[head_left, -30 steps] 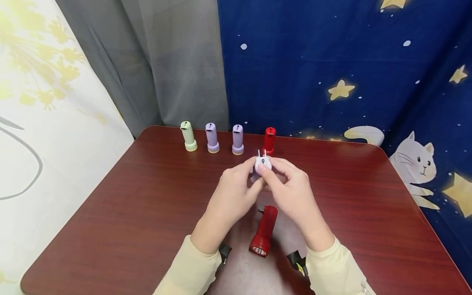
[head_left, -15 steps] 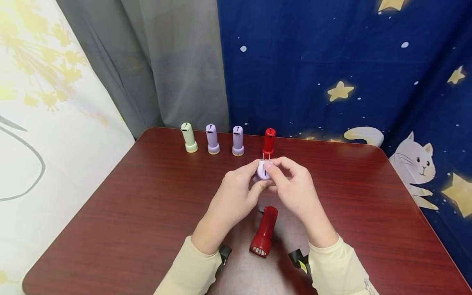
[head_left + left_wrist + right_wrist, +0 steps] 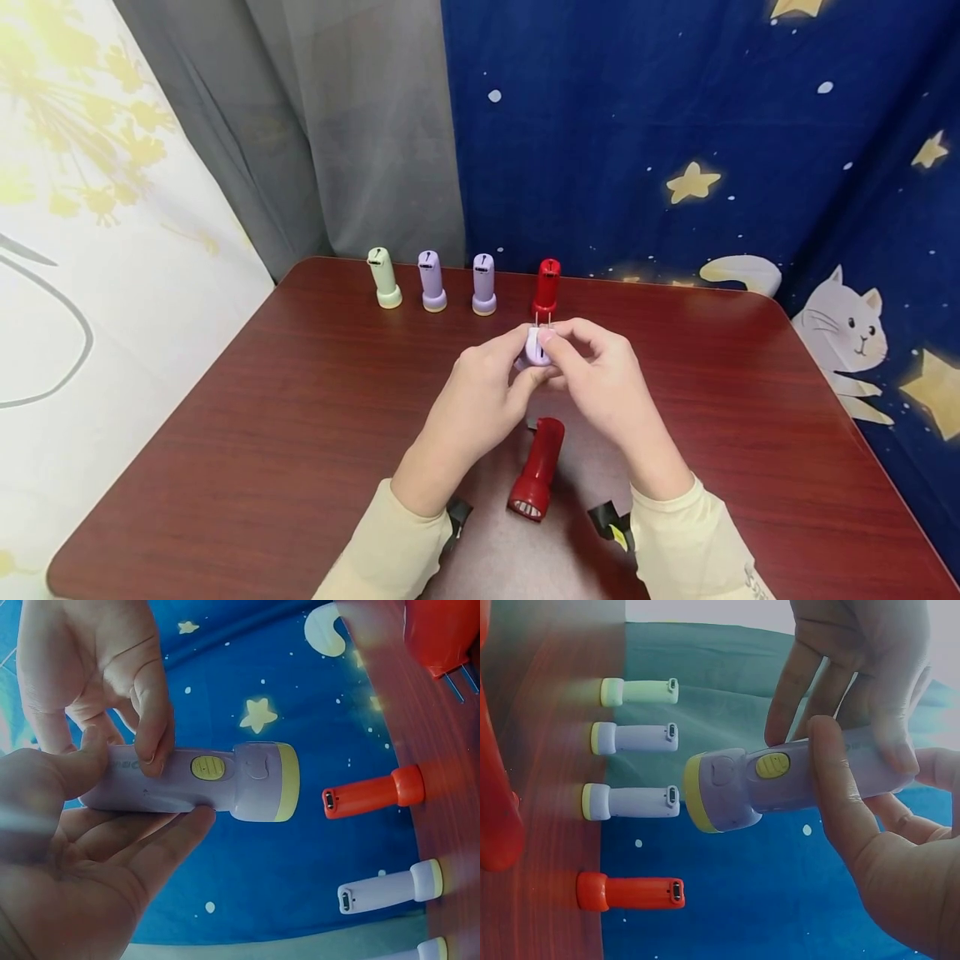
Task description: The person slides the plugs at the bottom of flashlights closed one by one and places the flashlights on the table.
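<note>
Both hands hold a purple flashlight [image 3: 187, 780] above the table. It has a yellow rim and a yellow switch [image 3: 208, 768], seen in both wrist views. In the head view its tail end faces up, with two thin metal prongs [image 3: 543, 318] sticking out. My left hand [image 3: 480, 392] grips the body from the left, its fingers below and thumb on the side. From the right, my right hand [image 3: 600, 383] grips the tail, its thumb on the end near the prongs. Below the hands a red flashlight [image 3: 538, 468] lies on the table, its lens toward me.
Along the table's [image 3: 285, 417] far edge stand a pale green flashlight [image 3: 384, 279], two purple flashlights [image 3: 432, 282] and a red flashlight [image 3: 547, 285], tails up. A blue curtain [image 3: 585, 150] with stars and a grey curtain [image 3: 375, 125] hang behind.
The purple flashlight has shifted slightly right and tilted, so more of its slotted tail side shows. My right thumb has moved up toward the prongs. The standing flashlights have stayed put.
</note>
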{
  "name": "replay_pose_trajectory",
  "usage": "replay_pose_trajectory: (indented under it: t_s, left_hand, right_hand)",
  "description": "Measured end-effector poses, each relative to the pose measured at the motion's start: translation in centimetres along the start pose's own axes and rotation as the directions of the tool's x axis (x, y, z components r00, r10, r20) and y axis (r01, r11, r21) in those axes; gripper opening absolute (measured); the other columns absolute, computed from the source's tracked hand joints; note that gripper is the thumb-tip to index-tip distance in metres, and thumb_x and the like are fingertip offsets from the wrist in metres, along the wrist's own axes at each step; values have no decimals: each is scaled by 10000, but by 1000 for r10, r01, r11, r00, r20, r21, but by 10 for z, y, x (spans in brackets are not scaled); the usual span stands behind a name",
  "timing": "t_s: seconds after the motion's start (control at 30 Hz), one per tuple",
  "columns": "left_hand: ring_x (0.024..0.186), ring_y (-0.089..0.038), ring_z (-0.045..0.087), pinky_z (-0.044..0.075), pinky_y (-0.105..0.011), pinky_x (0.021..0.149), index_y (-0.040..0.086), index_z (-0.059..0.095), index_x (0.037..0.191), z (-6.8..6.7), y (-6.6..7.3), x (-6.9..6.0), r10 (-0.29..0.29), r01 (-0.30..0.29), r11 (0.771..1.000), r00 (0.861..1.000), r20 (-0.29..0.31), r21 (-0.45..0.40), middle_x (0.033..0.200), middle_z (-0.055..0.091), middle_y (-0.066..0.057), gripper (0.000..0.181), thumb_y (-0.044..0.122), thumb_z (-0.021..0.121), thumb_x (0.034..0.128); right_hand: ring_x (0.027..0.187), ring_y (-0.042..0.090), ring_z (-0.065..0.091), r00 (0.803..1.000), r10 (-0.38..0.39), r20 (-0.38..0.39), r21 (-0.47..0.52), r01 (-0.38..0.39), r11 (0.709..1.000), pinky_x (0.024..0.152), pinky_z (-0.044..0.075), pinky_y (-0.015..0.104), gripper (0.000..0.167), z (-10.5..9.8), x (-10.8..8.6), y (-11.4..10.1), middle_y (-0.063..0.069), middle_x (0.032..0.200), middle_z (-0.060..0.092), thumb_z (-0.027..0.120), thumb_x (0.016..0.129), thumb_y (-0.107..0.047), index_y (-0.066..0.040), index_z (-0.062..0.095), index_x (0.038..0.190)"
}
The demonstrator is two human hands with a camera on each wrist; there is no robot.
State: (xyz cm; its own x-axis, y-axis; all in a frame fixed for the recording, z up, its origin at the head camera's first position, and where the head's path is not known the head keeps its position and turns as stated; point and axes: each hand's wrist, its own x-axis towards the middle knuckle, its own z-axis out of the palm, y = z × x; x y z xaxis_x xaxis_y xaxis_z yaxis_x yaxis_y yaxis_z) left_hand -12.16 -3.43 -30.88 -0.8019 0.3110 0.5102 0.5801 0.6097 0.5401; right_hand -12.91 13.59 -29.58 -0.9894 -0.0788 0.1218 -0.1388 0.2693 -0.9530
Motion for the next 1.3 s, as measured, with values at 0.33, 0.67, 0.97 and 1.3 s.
replay_pose_trajectory:
  t_s: [0.33, 0.67, 0.97, 1.3]
  left_hand:
    - [760, -148, 637, 610, -262, 742, 81, 693, 1231, 1, -1, 0, 3, -3, 1000, 1000, -7, 12, 983, 773, -44, 304, 168, 801, 961]
    - [797, -172, 662, 627, -303, 788, 100, 688, 1275, 3, -2, 0, -17, 17, 1000, 1000, -8, 9, 1035, 782, -45, 337, 175, 796, 965]
    - [917, -180, 725, 646, -343, 911, 96, 684, 1325, 4, -3, -2, 0, 0, 1000, 1000, -30, 7, 1153, 792, -57, 386, 149, 798, 959]
    - [891, -190, 731, 647, -368, 891, 106, 700, 1278, 5, -4, -1, -5, 8, 999, 999, -52, 53, 1123, 790, -46, 334, 130, 793, 958]
  right_hand:
    - [814, 92, 778, 1000, 1, 22, -5, -1, 1000, 773, 645, 224, 251, -1, 0, 0, 213, 1150, 762, 664, 1051, -195, -26, 752, 1214]
    - [824, 63, 769, 999, 7, 49, 19, -8, 1000, 789, 650, 238, 279, -2, -1, 0, 234, 1196, 747, 668, 1044, -165, -7, 731, 1265]
    - [853, 47, 776, 998, 8, 62, 51, -11, 999, 811, 651, 246, 304, -3, -1, 2, 242, 1243, 734, 686, 1036, -150, -7, 714, 1304]
    - [950, 76, 789, 996, 15, 92, 85, -23, 996, 869, 649, 283, 343, -2, -2, 3, 252, 1316, 697, 674, 1035, -107, 2, 677, 1360]
